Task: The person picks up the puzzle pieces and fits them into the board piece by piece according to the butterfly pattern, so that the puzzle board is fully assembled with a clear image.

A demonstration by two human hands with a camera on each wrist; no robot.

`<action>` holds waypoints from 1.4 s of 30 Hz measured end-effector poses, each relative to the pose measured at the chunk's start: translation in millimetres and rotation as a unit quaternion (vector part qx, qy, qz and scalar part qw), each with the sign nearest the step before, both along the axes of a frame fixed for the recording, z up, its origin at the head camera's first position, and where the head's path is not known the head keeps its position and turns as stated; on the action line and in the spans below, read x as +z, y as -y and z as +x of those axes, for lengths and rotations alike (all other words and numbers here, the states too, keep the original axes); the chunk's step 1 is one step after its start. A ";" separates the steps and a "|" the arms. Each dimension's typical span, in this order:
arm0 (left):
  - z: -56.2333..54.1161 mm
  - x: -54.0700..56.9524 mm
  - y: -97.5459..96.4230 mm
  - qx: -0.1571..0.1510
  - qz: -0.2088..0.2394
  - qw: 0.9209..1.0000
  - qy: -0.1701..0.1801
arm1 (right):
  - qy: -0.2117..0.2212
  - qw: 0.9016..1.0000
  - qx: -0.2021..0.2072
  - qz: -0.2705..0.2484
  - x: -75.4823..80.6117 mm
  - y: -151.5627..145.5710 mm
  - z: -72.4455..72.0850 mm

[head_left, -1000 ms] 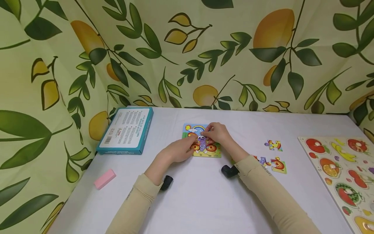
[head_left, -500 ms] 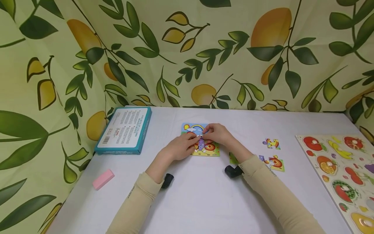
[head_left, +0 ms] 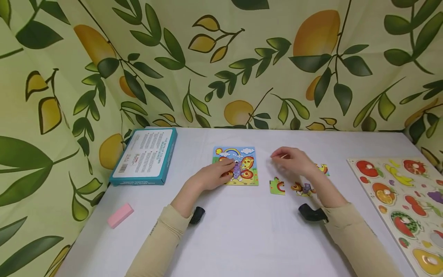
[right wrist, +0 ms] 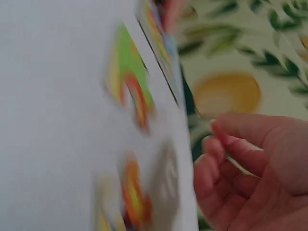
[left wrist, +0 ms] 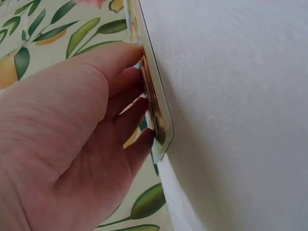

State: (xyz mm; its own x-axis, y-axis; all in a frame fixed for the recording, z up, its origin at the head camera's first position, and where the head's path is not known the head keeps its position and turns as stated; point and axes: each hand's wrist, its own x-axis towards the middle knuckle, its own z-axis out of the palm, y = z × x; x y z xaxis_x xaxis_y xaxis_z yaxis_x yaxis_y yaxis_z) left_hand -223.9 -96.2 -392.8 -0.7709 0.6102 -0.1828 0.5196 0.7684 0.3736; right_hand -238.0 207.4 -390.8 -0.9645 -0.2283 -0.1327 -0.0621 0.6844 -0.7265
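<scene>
A square butterfly jigsaw puzzle (head_left: 247,166) lies on the white table, picturing a purple-bodied butterfly under a rainbow. My left hand (head_left: 209,177) rests its fingertips on the left part of the picture, hiding some of that wing. In the left wrist view, the fingertips touch the face of the puzzle board (left wrist: 155,96). To the right of the puzzle, my right hand (head_left: 294,163) is raised over loose pieces, its fingers bent and nothing visible in them. Below it lie a green jigsaw piece (head_left: 275,187) and a purple-and-brown one (head_left: 300,188); the wrist partly covers a yellow piece (head_left: 323,169).
A teal-edged box (head_left: 143,157) stands at the back left, with a pink block (head_left: 120,215) in front of it. A fruit peg puzzle board (head_left: 398,192) lies along the right side. Patterned cloth (head_left: 207,77) hangs behind the table.
My right hand has left the puzzle and moved right over the loose pieces, uncovering the picture's right half. My left hand stays on the puzzle.
</scene>
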 end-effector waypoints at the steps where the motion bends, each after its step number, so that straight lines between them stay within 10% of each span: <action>1: 0.2 0.0 -0.2 0.003 -0.002 1.000 0.007 | -0.005 1.000 -0.011 0.016 2.0 -15.7 3.2; 9: 1.2 0.5 0.1 0.001 -0.001 1.000 0.025 | 0.024 0.994 -0.039 0.102 2.0 -111.9 25.1; 21: 2.4 1.5 -1.8 -0.011 0.018 1.000 0.013 | 0.041 0.993 -0.048 0.098 -2.9 -125.8 30.5; 33: 2.9 1.5 -2.7 -0.005 0.002 1.000 0.000 | -0.003 0.997 -0.076 0.004 -1.6 -98.0 22.7; 42: 1.9 1.3 -2.3 -0.003 -0.013 1.000 0.006 | 0.050 0.990 -0.061 -0.120 6.1 7.5 -0.2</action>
